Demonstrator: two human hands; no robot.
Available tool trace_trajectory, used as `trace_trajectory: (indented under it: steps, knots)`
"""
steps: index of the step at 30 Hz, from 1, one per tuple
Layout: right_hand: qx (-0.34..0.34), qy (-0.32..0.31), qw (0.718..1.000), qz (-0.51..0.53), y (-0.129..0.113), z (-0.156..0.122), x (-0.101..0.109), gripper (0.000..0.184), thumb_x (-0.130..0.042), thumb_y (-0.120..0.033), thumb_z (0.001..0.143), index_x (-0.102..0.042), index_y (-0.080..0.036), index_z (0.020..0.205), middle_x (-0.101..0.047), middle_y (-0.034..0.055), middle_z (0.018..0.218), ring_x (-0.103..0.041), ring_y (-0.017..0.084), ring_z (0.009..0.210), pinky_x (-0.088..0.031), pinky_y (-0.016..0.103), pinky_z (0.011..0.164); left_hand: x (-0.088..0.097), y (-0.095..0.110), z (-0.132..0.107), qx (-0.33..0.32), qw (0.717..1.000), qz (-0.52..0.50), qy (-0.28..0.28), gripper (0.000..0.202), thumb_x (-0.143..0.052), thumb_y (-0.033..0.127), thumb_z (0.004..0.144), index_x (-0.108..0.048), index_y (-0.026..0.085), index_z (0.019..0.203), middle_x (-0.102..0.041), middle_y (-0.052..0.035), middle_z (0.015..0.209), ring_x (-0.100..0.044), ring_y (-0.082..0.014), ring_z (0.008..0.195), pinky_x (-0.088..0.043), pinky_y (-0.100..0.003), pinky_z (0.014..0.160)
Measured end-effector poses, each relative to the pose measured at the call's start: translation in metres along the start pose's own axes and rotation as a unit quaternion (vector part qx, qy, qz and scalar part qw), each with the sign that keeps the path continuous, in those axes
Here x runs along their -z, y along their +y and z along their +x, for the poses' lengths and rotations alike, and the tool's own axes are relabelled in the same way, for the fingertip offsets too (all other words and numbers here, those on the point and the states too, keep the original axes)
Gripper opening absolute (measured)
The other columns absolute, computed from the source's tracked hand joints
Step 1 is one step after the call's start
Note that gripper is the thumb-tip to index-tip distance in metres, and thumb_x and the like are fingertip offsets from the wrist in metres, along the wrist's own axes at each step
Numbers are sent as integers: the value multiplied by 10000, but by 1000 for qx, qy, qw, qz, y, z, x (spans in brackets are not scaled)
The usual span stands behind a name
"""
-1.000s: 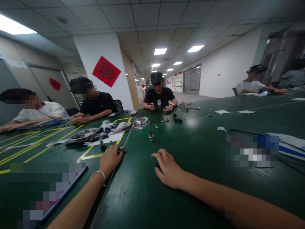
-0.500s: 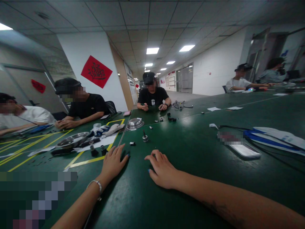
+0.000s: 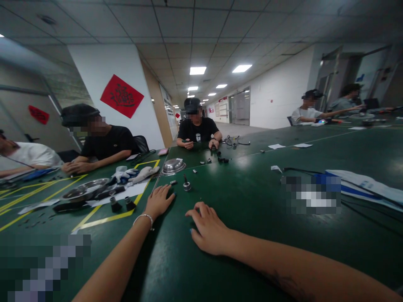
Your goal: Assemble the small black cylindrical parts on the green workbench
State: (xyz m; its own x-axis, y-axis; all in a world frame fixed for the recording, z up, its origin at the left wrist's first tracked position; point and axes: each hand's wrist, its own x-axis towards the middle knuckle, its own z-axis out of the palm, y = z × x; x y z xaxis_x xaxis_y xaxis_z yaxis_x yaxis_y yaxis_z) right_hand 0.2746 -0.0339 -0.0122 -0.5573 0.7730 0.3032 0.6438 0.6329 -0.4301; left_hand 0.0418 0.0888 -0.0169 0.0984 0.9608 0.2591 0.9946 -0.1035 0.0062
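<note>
My left hand (image 3: 159, 201), with a bracelet at the wrist, lies palm down over the green table (image 3: 252, 193). Its fingers are stretched out and hold nothing I can see. Just beyond the fingertips is a small metal cylinder (image 3: 173, 182). To the right of that stands a round metal part with a dark shaft pointing up (image 3: 187, 186). My right hand (image 3: 209, 230) rests lower on the table, fingers loosely bent and thumb apart, with nothing visible in it. Two dark cone-shaped parts with lighter tops, one left (image 3: 115, 205) and one right (image 3: 129, 204), stand left of my left hand.
Gloves (image 3: 145, 174) and a shiny metal bowl (image 3: 85, 189) lie on the left, near yellow tape lines. An overturned metal dish (image 3: 174, 166) is farther back. Across the table a person (image 3: 198, 130) handles small dark parts. A blue-white bag (image 3: 362, 188) and cables are at right.
My left hand has moved forward and right, closer to the small metal cylinder. My right hand stays nearly in place. The person opposite has lowered a hand toward the dark parts. The view has shifted slightly.
</note>
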Motion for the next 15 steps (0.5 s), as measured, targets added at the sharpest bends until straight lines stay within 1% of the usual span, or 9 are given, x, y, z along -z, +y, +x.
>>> trace_trajectory:
  steps: [2, 5, 7, 10, 12, 15]
  knots:
    - [3, 4, 1000, -3, 0, 0, -1, 426, -518, -216, 845, -434, -196, 1262, -381, 116, 1216, -428, 262, 1105, -350, 425, 957, -1, -2, -1, 2, 1000, -4, -2, 499, -405, 396, 894, -442, 185, 1344, -463, -87, 1412, -367, -273, 1315, -301, -455, 1062]
    - [7, 13, 1000, -5, 0, -1, -2, 426, -520, -206, 841, -440, -180, 1259, -385, 121, 1207, -427, 259, 1101, -349, 417, 958, -2, -2, 2, 9, 1000, -2, 5, 522, -414, 392, 891, -397, 193, 1374, -450, -91, 1421, -357, -269, 1322, -305, -461, 1057]
    - [6, 12, 1000, -3, -1, -1, -2, 420, -519, -206, 839, -448, -182, 1251, -388, 121, 1202, -430, 264, 1101, -351, 422, 958, -4, 0, 9, 15, 1000, 1, 15, 555, -425, 379, 887, -357, 172, 1398, -429, -99, 1435, -346, -260, 1329, -287, -432, 1075]
    - [-2, 6, 1000, -6, -2, 0, -2, 410, -515, -212, 838, -450, -203, 1242, -391, 116, 1207, -431, 274, 1110, -349, 442, 963, -10, 8, 30, 34, 999, 2, 35, 601, -441, 366, 877, -318, 130, 1416, -386, -119, 1462, -313, -264, 1350, -270, -395, 1089]
    - [-13, 5, 1000, -6, -2, 1, -2, 414, -521, -215, 828, -451, -211, 1236, -396, 115, 1208, -433, 279, 1113, -353, 447, 961, -14, 12, 47, 57, 997, -2, 44, 617, -446, 369, 869, -311, 126, 1421, -361, -132, 1474, -278, -295, 1365, -277, -427, 1079]
    - [-8, 23, 1000, -6, -1, 2, -5, 419, -521, -218, 809, -460, -197, 1224, -407, 122, 1201, -441, 287, 1100, -367, 449, 949, -19, 15, 72, 102, 994, -12, 48, 615, -419, 374, 868, -315, 128, 1421, -334, -151, 1484, -233, -363, 1373, -270, -528, 1053]
